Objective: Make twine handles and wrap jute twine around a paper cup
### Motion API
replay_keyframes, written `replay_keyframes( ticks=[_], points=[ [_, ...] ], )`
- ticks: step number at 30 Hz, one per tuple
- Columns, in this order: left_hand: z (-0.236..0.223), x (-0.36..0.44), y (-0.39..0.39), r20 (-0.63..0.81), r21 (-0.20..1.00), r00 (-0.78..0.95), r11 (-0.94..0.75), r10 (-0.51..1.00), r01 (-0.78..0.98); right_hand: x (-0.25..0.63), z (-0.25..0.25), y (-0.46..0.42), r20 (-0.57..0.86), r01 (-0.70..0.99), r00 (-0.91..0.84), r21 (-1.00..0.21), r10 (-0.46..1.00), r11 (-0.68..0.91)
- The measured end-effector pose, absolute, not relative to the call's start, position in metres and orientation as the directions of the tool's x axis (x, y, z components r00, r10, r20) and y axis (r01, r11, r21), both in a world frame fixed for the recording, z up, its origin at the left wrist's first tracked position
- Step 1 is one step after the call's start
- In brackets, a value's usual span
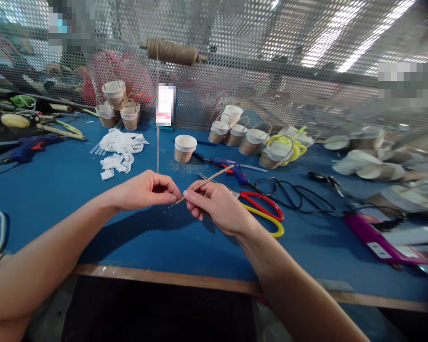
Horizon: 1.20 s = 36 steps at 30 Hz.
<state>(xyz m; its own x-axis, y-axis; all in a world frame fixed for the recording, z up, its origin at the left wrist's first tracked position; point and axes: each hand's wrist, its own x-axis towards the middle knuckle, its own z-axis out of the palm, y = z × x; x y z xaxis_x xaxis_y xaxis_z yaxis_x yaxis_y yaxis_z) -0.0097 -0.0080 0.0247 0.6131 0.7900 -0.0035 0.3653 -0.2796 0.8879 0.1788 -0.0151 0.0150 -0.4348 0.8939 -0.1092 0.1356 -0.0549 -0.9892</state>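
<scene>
My right hand (214, 202) pinches a short length of brown twine (216, 175), which slants up to the right from the fingertips; its lower end reaches just below my left fingertips. Close beside it, my left hand (152, 190) is closed, thumb against fingers. From a spool of twine (173, 51) mounted on the mesh, a taut strand (157, 147) runs straight down to my left hand, where the fingers hide its end. Beyond my hands stands a small brown pot with a white rim (184, 149). Scissors (262, 209) with red and yellow handles lie partly behind my right hand.
A blue glue gun (231, 168) lies behind the scissors, its black cord running right. Handled pots (255, 141) stand at the back on both sides. White lace (119, 142) lies left, a purple box (385, 240) right. Perforated metal mesh (235, 42) closes off the rear.
</scene>
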Motion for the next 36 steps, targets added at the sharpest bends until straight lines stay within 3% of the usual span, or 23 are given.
replay_keyframes(
  ticks=[36],
  points=[
    [0.0232, -0.0124, -0.0058, -0.045, 0.944, 0.63, -0.173, 0.775, 0.28, 0.182, 0.0232, -0.0191, -0.064, 0.174, -0.463, -0.985, 0.884, 0.02]
  ],
)
